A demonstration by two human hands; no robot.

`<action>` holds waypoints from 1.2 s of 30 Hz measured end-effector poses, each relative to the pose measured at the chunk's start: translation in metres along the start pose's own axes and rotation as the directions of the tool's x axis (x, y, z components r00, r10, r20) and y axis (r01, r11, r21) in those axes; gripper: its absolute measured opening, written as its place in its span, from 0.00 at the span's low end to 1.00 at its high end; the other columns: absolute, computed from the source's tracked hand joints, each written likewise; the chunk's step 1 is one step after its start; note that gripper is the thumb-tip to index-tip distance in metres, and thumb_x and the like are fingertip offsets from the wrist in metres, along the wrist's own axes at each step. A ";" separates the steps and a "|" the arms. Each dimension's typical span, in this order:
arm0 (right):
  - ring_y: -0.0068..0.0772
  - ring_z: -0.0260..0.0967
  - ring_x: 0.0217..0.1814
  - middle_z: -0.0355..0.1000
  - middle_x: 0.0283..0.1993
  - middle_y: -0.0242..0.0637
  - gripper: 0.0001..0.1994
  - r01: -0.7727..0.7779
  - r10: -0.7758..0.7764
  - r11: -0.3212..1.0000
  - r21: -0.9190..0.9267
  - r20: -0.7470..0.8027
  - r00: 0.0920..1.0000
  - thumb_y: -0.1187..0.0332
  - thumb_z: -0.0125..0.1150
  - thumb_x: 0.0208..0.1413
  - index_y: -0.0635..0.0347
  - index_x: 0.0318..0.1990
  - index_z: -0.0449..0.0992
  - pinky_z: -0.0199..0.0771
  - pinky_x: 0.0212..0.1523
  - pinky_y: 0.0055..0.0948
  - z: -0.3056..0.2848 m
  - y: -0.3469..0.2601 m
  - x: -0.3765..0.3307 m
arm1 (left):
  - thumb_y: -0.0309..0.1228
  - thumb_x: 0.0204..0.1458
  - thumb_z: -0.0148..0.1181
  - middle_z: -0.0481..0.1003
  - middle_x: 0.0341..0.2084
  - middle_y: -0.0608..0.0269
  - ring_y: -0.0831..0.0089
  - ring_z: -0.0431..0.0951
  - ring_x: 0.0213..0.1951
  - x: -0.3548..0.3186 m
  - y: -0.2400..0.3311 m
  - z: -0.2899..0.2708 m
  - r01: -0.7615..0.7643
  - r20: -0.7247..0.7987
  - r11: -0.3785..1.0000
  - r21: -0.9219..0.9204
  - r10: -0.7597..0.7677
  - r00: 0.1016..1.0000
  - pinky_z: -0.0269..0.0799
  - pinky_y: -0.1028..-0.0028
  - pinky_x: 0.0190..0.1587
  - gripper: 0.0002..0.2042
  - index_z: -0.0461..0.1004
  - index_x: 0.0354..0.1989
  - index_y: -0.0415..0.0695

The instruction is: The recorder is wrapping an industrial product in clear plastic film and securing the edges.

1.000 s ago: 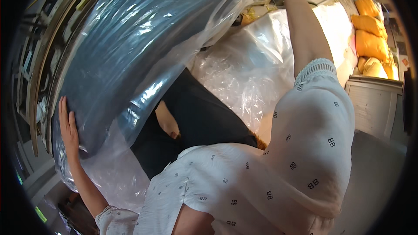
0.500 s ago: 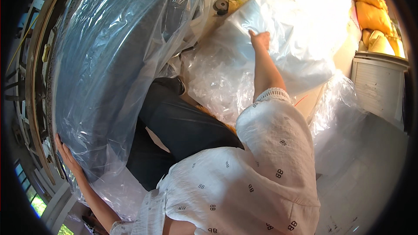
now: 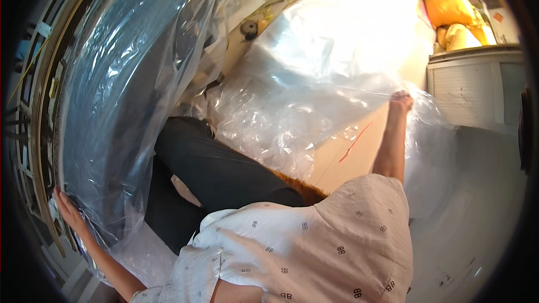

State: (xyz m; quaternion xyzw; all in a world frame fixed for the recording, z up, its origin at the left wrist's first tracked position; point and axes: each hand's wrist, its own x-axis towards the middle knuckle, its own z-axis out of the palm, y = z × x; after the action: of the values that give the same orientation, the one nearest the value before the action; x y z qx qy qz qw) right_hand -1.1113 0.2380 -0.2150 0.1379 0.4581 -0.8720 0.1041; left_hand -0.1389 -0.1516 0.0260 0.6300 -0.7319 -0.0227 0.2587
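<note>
At the lower left, my left hand point(image 3: 70, 211) lies with its fingers stretched out along the outer edge of a large clear plastic sheet point(image 3: 106, 118), which drapes over something dark and bluish. My right hand point(image 3: 401, 101) is closed on the edge of some clear plastic film point(image 3: 359, 96), pulled into taut folds. That film joins a glossy heap of translucent plastic point(image 3: 314, 50) at the upper middle. Crumpled film point(image 3: 264, 129) spreads nearer my knee. Below my right hand shows bare cardboard point(image 3: 351, 146) with a red mark.
Yellow sacks point(image 3: 449, 8) are stacked at the upper right above a pale cabinet point(image 3: 469, 87). A dark round roll point(image 3: 249, 29) lies beyond the plastic. Brown metal rails point(image 3: 42, 134) curve along the left. My bent leg point(image 3: 224, 163) is between the two plastic piles.
My right hand has moved right and nearer from atop the glossy heap, and has closed on film. More cardboard shows. My left hand stays at the sheet's edge; the whole view has shifted.
</note>
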 end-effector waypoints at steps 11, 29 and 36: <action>0.21 0.66 0.33 0.68 0.32 0.28 0.06 0.277 0.194 0.922 -0.269 0.943 0.269 0.74 0.48 0.55 0.60 0.40 0.67 0.68 0.34 0.21 0.203 0.035 -0.379 | 0.19 0.46 0.55 0.61 0.55 0.55 0.79 0.71 0.33 -0.094 0.421 0.091 0.143 0.437 0.484 -0.863 0.574 0.693 0.69 0.79 0.38 0.34 0.48 0.63 0.44; 0.16 0.60 0.31 0.63 0.27 0.27 0.02 0.714 -0.265 0.686 0.140 0.962 0.066 0.73 0.51 0.49 0.61 0.30 0.67 0.62 0.33 0.17 0.311 -0.102 -0.438 | 0.25 0.48 0.56 0.64 0.33 0.69 0.81 0.65 0.35 -0.047 0.309 0.045 -0.046 0.213 0.457 -0.888 0.500 0.839 0.62 0.80 0.39 0.05 0.66 0.25 0.44; 0.22 0.59 0.40 0.61 0.39 0.30 0.19 -0.074 0.749 0.051 -0.996 0.087 -0.656 0.69 0.53 0.53 0.58 0.52 0.61 0.62 0.41 0.24 0.237 0.021 -0.649 | 0.29 0.52 0.54 0.66 0.48 0.59 0.70 0.69 0.45 -0.013 0.117 -0.078 -0.208 -0.171 -0.087 -0.974 -0.315 0.934 0.67 0.71 0.48 0.11 0.69 0.44 0.41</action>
State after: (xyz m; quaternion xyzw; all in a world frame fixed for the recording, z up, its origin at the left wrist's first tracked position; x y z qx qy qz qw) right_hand -0.5288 0.0660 0.1159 -0.2564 0.2191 -0.1853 0.9230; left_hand -0.2123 -0.0925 0.1313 0.2542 -0.3885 -0.4524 0.7614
